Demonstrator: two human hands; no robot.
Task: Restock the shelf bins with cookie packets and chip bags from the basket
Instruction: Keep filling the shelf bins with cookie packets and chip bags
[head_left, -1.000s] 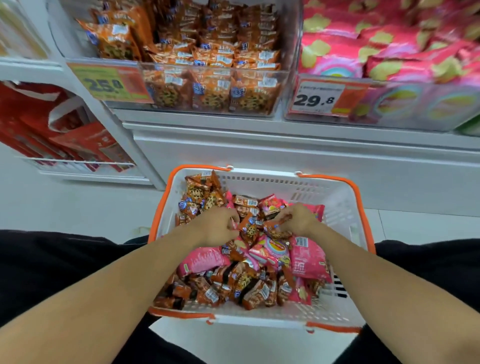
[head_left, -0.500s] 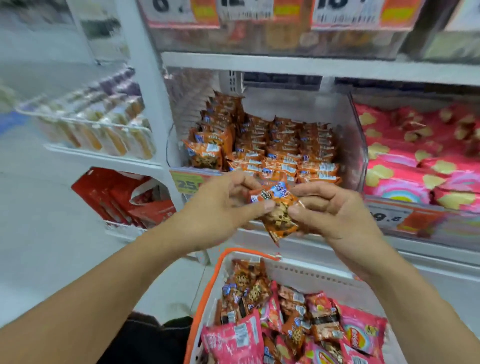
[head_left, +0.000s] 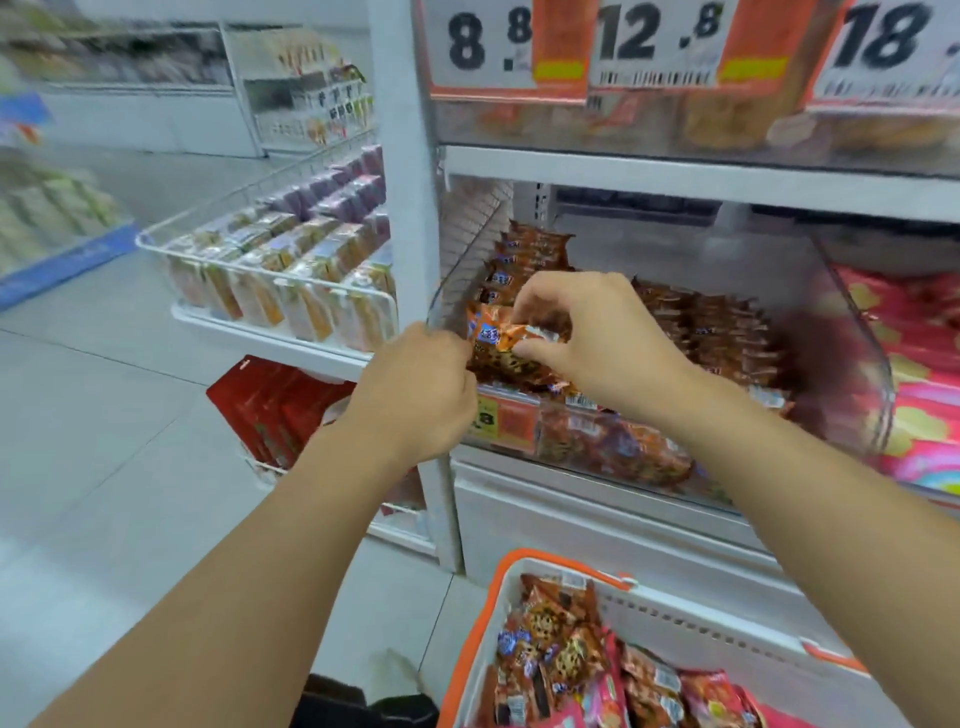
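Left hand (head_left: 421, 387) and right hand (head_left: 597, 338) both pinch orange foil cookie packet (head_left: 501, 340) over clear plastic bin (head_left: 852, 332) front, squaring it for placement.

Retail shop aisle: white shelving (head_left: 675, 182) carrying large printed price tags (head_left: 506, 49), clear bins (head_left: 852, 332) of packaged snacks, tiled floor (head_left: 104, 415), orange-rimmed shopping basket (head_left: 470, 649) below.
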